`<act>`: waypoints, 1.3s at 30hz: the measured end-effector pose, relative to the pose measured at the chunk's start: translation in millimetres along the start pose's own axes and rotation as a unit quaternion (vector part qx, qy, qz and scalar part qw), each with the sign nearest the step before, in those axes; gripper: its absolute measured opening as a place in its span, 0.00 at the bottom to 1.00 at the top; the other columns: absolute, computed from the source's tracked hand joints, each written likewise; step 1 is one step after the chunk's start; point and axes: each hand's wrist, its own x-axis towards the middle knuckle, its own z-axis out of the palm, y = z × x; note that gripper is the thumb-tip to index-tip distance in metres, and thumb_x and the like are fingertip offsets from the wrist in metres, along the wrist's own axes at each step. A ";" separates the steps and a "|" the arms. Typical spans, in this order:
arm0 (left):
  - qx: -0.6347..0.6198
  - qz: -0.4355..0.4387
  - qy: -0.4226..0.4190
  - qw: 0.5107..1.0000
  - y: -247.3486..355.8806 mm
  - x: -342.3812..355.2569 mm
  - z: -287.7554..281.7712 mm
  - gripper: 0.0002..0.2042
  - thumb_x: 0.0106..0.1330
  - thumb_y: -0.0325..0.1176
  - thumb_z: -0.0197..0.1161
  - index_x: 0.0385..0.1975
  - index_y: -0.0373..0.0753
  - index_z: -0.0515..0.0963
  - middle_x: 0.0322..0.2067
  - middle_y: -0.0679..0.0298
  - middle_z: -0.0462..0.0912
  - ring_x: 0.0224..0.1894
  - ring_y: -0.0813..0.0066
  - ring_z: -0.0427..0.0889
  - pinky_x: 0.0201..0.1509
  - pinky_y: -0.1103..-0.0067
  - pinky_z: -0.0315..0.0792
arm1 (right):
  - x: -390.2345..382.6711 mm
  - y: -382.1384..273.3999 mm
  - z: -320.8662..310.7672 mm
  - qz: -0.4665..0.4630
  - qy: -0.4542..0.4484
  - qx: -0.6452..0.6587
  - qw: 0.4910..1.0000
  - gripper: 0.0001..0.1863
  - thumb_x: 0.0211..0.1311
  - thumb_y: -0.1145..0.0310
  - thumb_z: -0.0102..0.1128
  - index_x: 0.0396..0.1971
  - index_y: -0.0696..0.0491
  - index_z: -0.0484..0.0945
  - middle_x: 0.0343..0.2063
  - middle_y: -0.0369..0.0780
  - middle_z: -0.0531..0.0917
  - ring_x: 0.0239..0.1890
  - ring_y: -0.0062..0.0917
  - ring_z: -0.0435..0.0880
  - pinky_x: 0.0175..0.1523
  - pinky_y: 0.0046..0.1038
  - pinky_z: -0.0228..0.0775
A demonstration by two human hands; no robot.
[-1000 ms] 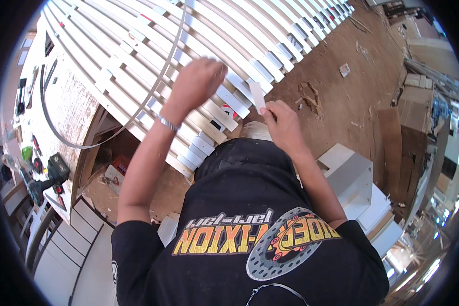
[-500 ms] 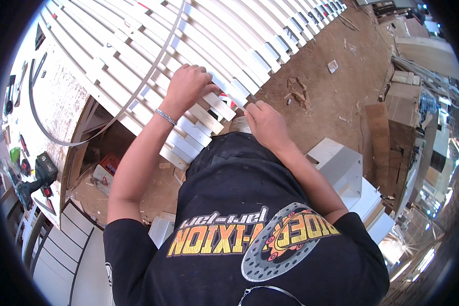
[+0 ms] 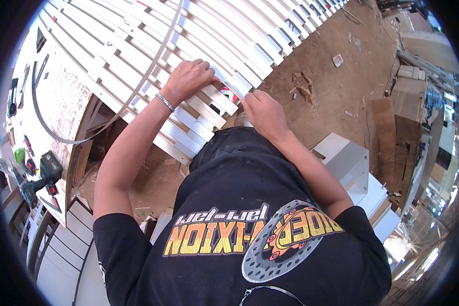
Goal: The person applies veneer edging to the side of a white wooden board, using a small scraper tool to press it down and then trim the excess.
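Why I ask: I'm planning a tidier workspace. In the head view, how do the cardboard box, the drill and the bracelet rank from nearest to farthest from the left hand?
From the left hand:
1. Bracelet, on the same arm's wrist.
2. Drill, well off to the left.
3. Cardboard box, far over on the right side.

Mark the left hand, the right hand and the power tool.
Left hand (image 3: 190, 79): head view, back of the hand.
Right hand (image 3: 265, 113): head view, back of the hand.
Power tool (image 3: 42, 182): head view, its dark middle part.
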 end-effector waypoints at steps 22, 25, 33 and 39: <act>0.011 -0.003 0.041 0.999 -1.5 -5.6 11.3 0.22 0.71 0.55 0.62 0.25 0.41 0.83 0.27 0.63 0.82 0.37 0.67 0.86 0.38 0.73 0.81 | 13.8 -15.4 6.8 0.010 -0.100 -0.077 0.992 0.03 0.67 0.72 0.59 0.37 0.56 0.79 0.34 0.46 0.81 0.41 0.43 0.85 0.45 0.46 0.80; -0.006 -0.020 0.029 0.999 -0.5 -3.9 9.0 0.23 0.70 0.55 0.64 0.25 0.40 0.84 0.27 0.63 0.83 0.37 0.66 0.87 0.38 0.72 0.81 | 13.9 -10.0 13.1 0.015 -0.110 -0.091 0.990 0.04 0.66 0.72 0.59 0.37 0.56 0.80 0.35 0.46 0.82 0.41 0.43 0.86 0.45 0.45 0.81; -0.067 -0.026 -0.059 0.996 -13.1 5.9 -5.6 0.22 0.69 0.53 0.65 0.23 0.40 0.83 0.27 0.61 0.83 0.38 0.59 0.87 0.41 0.66 0.81 | 22.8 -7.1 17.5 0.016 -0.132 -0.115 0.984 0.06 0.65 0.70 0.57 0.34 0.55 0.81 0.30 0.46 0.84 0.35 0.45 0.88 0.39 0.47 0.82; -0.060 -0.051 -0.055 0.995 -6.5 1.9 -4.1 0.20 0.71 0.52 0.64 0.27 0.40 0.85 0.28 0.60 0.84 0.38 0.58 0.87 0.42 0.64 0.81 | 36.0 -6.5 14.7 0.007 -0.176 -0.119 0.977 0.08 0.65 0.69 0.55 0.34 0.55 0.82 0.30 0.47 0.86 0.36 0.46 0.89 0.39 0.47 0.83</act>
